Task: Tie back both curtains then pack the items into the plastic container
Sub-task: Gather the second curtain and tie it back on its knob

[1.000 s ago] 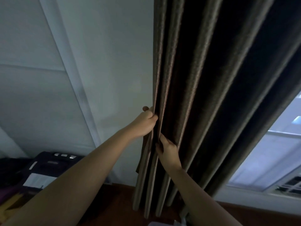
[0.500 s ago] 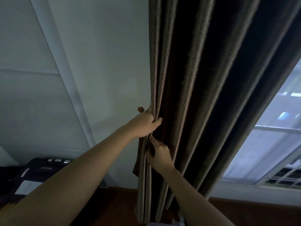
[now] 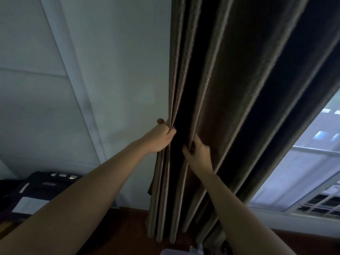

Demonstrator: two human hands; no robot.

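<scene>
Dark brown cloth fills most of what I see: the curtain hangs in long folds next to the pale wall, with the window on its far side. Its bottom edge hangs just above the dark wood floor.

My left hand is closed tight on the outer folds at the curtain's wall-side edge. The thumb pokes out behind the cloth and the fingers wrap round the front. My right hand is just beside it, a bit lower. Its fingers are curled round the next fold in, pinching it.

I think this cloth is thick and a bit heavy, but soft. It bends any way I push it and will not break. It looks a little fuzzy, so it should not slip much. Folds can slide out of a small pinch, though. I would gather fold after fold into one fat bunch at about this height and squeeze the whole bunch, not just the edge.

I cannot see a tie-back band in this view. At the bottom edge of the view something pale peeks in, but I cannot tell what it is.
</scene>
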